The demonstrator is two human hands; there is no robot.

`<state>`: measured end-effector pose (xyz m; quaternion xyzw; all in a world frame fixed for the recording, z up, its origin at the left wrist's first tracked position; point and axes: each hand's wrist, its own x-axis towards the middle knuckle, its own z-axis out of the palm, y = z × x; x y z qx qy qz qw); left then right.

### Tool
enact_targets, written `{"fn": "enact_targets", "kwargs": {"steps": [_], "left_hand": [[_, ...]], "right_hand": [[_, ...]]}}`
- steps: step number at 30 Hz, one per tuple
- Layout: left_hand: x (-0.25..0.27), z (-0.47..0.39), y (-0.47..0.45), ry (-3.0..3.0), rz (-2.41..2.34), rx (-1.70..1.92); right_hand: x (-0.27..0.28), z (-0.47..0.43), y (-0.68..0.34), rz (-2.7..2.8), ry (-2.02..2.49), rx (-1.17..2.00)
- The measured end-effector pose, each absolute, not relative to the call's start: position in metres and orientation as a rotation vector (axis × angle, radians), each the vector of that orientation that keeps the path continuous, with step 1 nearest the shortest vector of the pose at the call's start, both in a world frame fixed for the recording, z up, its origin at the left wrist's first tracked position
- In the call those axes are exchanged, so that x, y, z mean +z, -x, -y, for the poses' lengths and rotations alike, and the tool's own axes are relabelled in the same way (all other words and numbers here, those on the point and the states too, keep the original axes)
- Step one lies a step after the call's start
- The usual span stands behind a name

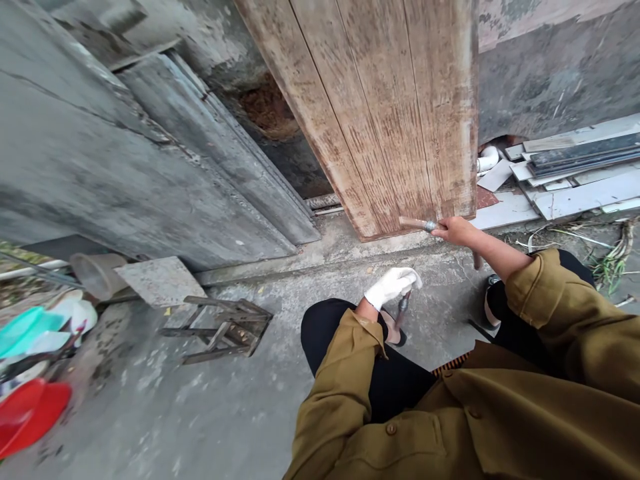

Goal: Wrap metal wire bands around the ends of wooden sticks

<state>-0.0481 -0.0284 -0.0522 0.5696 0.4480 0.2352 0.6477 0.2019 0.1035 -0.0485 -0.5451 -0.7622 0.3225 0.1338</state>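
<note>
My right hand (460,231), bare, is closed around a slim tool (417,224) with a silvery collar and a pale brown end. That end lies at the lower edge of a weathered plank panel (385,127), which leans on the wall. A reddish-brown stub (477,259) shows below my right wrist; whether it belongs to the tool is unclear. In a white glove, my left hand (394,285) hangs lower, apart from the panel. Its fingers are curled on a dark-collared tool (403,305) that points down; the exact kind of either tool cannot be made out.
Grey boards (215,147) lean on the wall at left. A small wooden stool (225,330) stands on the concrete floor (200,413). Red (30,413) and turquoise basins (30,330) lie far left. Stacked tile strips (585,167) and a white pipe (487,160) are at right.
</note>
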Motion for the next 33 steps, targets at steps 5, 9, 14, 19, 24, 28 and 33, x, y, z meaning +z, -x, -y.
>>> {"fn": "enact_targets", "kwargs": {"steps": [5,9,14,19,24,28,33], "left_hand": [[-0.052,0.023,0.057,-1.199,-0.995,0.751],[-0.058,0.022,0.05,-1.278,-1.094,0.798],[-0.067,0.027,0.038,-1.348,-0.991,0.482],[-0.061,0.028,0.044,-1.309,-0.859,0.453],[-0.061,0.022,0.049,-1.236,-0.941,0.618],[-0.066,0.021,0.043,-1.22,-1.042,0.597],[-0.07,0.026,0.037,-1.257,-0.956,0.672]], "right_hand": [[-0.039,-0.083,-0.198,2.854,1.219,1.639],[-0.012,-0.065,-0.191,2.584,0.487,2.397],[-0.003,-0.071,-0.184,1.916,0.984,1.79],[-0.025,-0.084,-0.186,2.329,1.541,1.128],[-0.025,-0.078,-0.194,2.912,1.25,1.684],[-0.014,-0.072,-0.196,2.519,0.455,2.464],[-0.007,-0.065,-0.184,2.17,0.551,2.095]]}}
